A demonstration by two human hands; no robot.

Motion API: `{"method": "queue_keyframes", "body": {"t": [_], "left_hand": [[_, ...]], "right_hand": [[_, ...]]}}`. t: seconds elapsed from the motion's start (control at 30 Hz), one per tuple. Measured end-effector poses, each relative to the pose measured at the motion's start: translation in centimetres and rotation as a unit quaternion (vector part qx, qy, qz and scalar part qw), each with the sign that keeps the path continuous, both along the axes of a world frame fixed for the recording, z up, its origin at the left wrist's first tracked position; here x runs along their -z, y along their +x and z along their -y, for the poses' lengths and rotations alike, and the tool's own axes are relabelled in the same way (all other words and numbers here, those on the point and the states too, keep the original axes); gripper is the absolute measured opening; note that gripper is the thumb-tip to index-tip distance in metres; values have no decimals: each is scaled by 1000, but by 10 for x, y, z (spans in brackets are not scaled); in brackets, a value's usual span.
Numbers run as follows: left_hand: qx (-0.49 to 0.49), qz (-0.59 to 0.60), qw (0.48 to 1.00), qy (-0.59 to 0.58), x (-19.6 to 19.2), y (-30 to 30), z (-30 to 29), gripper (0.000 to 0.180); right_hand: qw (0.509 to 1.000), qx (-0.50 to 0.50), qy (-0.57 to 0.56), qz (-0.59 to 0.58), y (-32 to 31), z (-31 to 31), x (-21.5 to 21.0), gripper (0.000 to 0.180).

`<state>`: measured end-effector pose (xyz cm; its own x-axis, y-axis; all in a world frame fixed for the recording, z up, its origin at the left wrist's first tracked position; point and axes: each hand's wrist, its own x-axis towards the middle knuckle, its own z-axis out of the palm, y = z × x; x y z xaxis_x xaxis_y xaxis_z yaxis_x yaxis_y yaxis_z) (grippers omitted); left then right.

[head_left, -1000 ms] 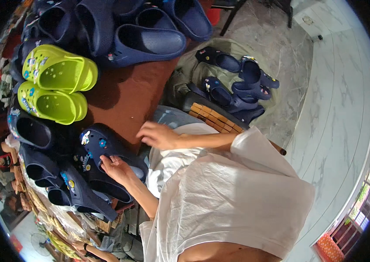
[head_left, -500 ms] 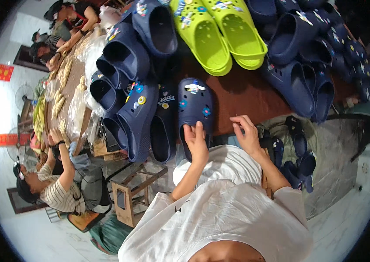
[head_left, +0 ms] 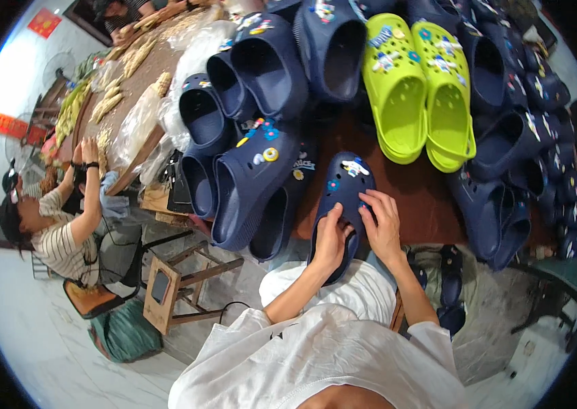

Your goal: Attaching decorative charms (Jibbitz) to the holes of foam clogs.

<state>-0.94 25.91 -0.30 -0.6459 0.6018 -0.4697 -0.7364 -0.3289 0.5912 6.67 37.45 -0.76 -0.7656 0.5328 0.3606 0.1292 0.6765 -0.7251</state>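
Note:
A navy clog lies at the near edge of the brown table, its toe pointing away from me. On its top are a white character charm and a blue flower charm. My left hand grips the clog at its opening, thumb on top. With bent fingers, my right hand closes on the right side of the clog's upper. These fingers cover that part, so any charm under them is hidden. A lime green pair of clogs, decorated with charms, rests beyond my hands.
More navy clogs are piled to the left, and others to the right. A wooden stool stands at lower left. Left of me, a person in a striped top sits by a table strewn with corn cobs.
My right hand has come from beside the clog onto its right side. The left hand keeps its hold. My view has shifted, so the table's things appear lower and farther right.

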Motion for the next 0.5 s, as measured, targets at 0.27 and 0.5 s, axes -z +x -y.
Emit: {"method": "queue_keyframes", "body": {"t": [0.27, 0.5], "left_hand": [[1, -28, 1000, -3, 7, -40, -13, 29], [-25, -33, 999, -15, 0, -51, -29, 35]], "right_hand": [[1000, -11, -16, -3, -35, -5, 6, 35], [1000, -16, -16, -21, -41, -9, 13, 39]]}}
